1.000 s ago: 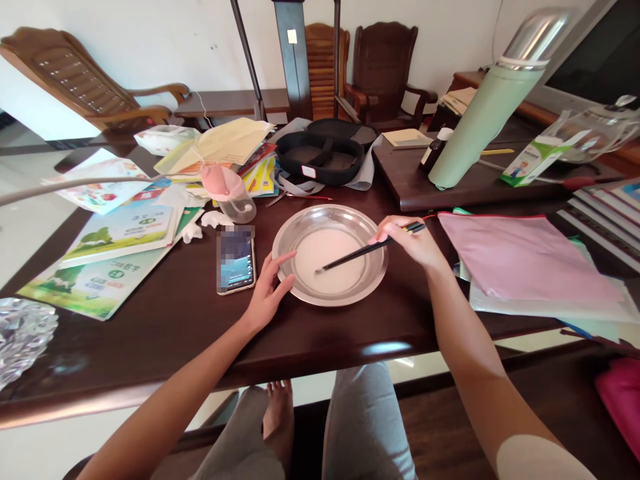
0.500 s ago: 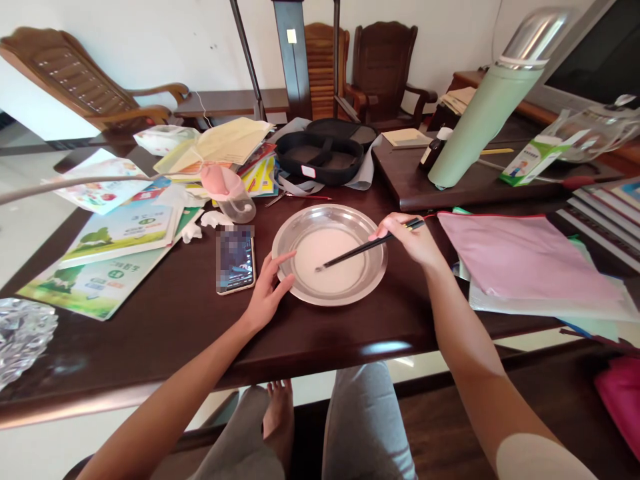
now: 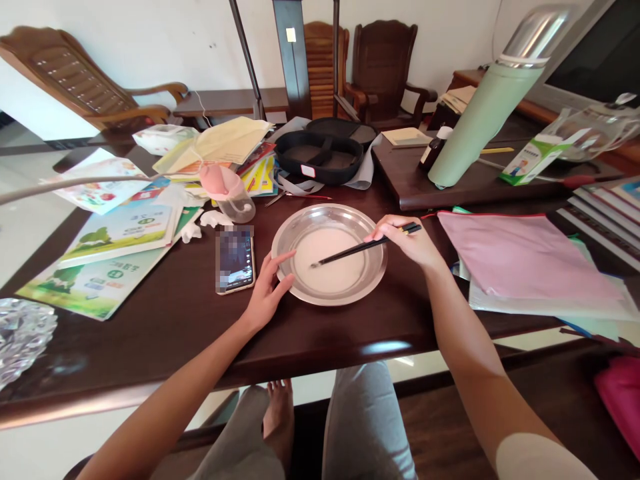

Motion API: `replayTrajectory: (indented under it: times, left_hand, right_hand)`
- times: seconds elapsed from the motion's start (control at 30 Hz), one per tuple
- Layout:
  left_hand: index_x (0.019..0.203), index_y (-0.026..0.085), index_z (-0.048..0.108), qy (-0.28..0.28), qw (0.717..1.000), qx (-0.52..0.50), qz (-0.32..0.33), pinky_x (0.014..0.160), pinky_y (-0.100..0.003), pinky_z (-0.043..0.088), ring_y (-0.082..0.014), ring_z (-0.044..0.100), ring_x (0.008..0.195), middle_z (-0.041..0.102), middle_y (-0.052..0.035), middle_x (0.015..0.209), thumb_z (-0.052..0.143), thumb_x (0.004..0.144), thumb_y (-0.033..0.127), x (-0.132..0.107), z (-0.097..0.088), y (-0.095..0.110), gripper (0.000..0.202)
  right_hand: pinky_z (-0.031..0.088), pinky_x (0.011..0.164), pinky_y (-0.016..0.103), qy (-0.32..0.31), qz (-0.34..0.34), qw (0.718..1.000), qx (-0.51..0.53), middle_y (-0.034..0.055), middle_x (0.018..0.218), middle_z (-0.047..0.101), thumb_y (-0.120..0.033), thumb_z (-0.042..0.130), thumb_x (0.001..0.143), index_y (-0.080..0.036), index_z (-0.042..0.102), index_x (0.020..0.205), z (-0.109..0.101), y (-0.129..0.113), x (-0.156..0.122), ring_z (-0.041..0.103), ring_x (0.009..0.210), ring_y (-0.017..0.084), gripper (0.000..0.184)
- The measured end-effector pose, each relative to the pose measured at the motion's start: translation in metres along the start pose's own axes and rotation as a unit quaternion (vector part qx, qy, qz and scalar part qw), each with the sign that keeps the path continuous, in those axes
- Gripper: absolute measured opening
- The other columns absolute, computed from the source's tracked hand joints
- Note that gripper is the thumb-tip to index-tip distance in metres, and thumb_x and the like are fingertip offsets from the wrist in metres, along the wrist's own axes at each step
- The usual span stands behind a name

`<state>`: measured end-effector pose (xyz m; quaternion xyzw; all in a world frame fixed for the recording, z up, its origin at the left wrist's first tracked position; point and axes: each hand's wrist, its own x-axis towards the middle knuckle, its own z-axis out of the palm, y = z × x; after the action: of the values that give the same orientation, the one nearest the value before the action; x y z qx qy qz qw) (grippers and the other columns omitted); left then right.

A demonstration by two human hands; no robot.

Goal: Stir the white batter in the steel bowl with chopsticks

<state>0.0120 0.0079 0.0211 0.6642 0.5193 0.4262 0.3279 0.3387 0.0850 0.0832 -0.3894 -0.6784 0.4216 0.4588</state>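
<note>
A round steel plate (image 3: 300, 223) with a thin white liquid in it lies on the dark wooden table (image 3: 175, 320). My right hand (image 3: 407, 243) is closed on a pair of black chopsticks (image 3: 350, 251), whose tips dip into the liquid near the plate's middle. My left hand (image 3: 267, 290) rests with fingers spread against the plate's left rim. A phone (image 3: 235, 259) lies just left of that hand.
Books and papers (image 3: 117, 233) pile at the left with a pink-lidded cup (image 3: 227, 192). A black divided tray (image 3: 320, 157) sits behind the plate. A green flask (image 3: 487, 110), a box and pink folders (image 3: 520, 257) fill the right. Crumpled foil (image 3: 23, 337) lies far left.
The chopstick tips have shifted slightly left within the liquid. My left hand stays at the rim.
</note>
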Motion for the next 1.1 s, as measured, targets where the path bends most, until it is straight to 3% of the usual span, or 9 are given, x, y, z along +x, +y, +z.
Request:
replayTrajectory:
  times: [0.2,0.33,0.47,0.57,0.63,0.7,0.93,1.0,1.1]
  left_hand:
    - [0.140,0.026,0.064,0.002,1.000,0.009,-0.006,0.108,-0.049,0.044,-0.0311,0.053,0.122,0.061,-0.0104,0.127,0.059,0.095,0.061,-0.001,0.000,-0.001,0.056]
    - [0.139,0.027,0.065,0.004,1.000,0.018,-0.006,0.108,-0.047,0.045,-0.0302,0.053,0.122,0.061,-0.0099,0.128,0.059,0.095,0.061,0.000,-0.001,-0.001,0.056]
    - [0.139,0.027,0.064,-0.003,1.000,0.016,0.001,0.111,-0.047,0.043,-0.0305,0.051,0.126,0.062,-0.0092,0.131,0.057,0.096,0.061,-0.001,-0.001,-0.001,0.056]
    - [0.140,0.027,0.064,-0.001,1.000,0.015,-0.007,0.111,-0.048,0.042,-0.0309,0.051,0.126,0.063,-0.0094,0.128,0.058,0.096,0.061,-0.001,-0.001,-0.002,0.056]
    - [0.140,0.027,0.064,0.002,1.000,0.012,-0.010,0.111,-0.048,0.042,-0.0309,0.051,0.125,0.062,-0.0095,0.128,0.059,0.095,0.061,-0.001,0.000,-0.002,0.057]
    - [0.139,0.027,0.065,0.004,1.000,0.008,-0.010,0.111,-0.048,0.042,-0.0309,0.051,0.124,0.061,-0.0097,0.129,0.060,0.095,0.061,-0.001,0.000,-0.002,0.057]
    - [0.139,0.026,0.064,-0.004,1.000,0.003,-0.004,0.115,-0.049,0.040,-0.0312,0.050,0.129,0.060,-0.0098,0.132,0.059,0.095,0.061,0.000,-0.001,0.000,0.056]
    - [0.139,0.026,0.064,-0.003,1.000,0.001,0.000,0.115,-0.048,0.041,-0.0312,0.051,0.128,0.060,-0.0101,0.132,0.059,0.096,0.060,0.000,-0.001,0.000,0.056]
    - [0.139,0.025,0.065,0.003,1.000,0.004,0.000,0.113,-0.049,0.042,-0.0312,0.052,0.125,0.061,-0.0105,0.131,0.059,0.096,0.060,0.000,0.000,-0.001,0.056]
  right_hand:
    - [0.061,0.079,0.038,0.146,-0.014,0.989,0.006,0.0020,0.063,0.076,-0.064,0.073,0.086,-0.025,0.070,0.059,-0.015,0.006,0.001,0.076,0.067,0.022,0.047]
    - [0.060,0.071,0.036,0.083,-0.005,0.996,0.027,0.0024,0.061,0.075,-0.065,0.072,0.086,-0.025,0.069,0.057,-0.010,0.006,0.000,0.075,0.063,0.022,0.050]
    - [0.062,0.078,0.037,0.013,0.002,1.000,0.006,0.0036,0.072,0.080,-0.069,0.074,0.082,-0.025,0.074,0.066,0.003,-0.001,0.000,0.079,0.075,0.023,0.047]
    - [0.062,0.084,0.040,0.076,-0.001,0.997,-0.010,0.0030,0.073,0.080,-0.069,0.074,0.082,-0.026,0.073,0.066,-0.004,0.000,0.000,0.079,0.078,0.024,0.046]
    - [0.061,0.082,0.041,0.136,-0.008,0.991,-0.010,0.0022,0.066,0.078,-0.068,0.073,0.084,-0.027,0.070,0.061,-0.013,0.003,0.000,0.078,0.072,0.024,0.048]
    - [0.061,0.079,0.042,0.156,-0.011,0.988,0.000,0.0018,0.060,0.074,-0.066,0.070,0.087,-0.027,0.067,0.056,-0.020,0.006,-0.001,0.075,0.066,0.024,0.051]
    - [0.060,0.077,0.036,-0.007,-0.011,1.000,0.008,0.0044,0.073,0.079,-0.065,0.074,0.085,-0.024,0.075,0.066,0.002,-0.001,-0.001,0.077,0.074,0.022,0.045]
    - [0.060,0.081,0.036,0.018,-0.019,1.000,-0.004,0.0048,0.077,0.081,-0.064,0.075,0.084,-0.024,0.076,0.069,0.003,-0.001,0.000,0.078,0.078,0.022,0.042]
    - [0.060,0.081,0.037,0.115,-0.019,0.993,-0.002,0.0030,0.072,0.080,-0.060,0.075,0.087,-0.025,0.073,0.064,-0.009,0.003,0.000,0.078,0.075,0.022,0.042]
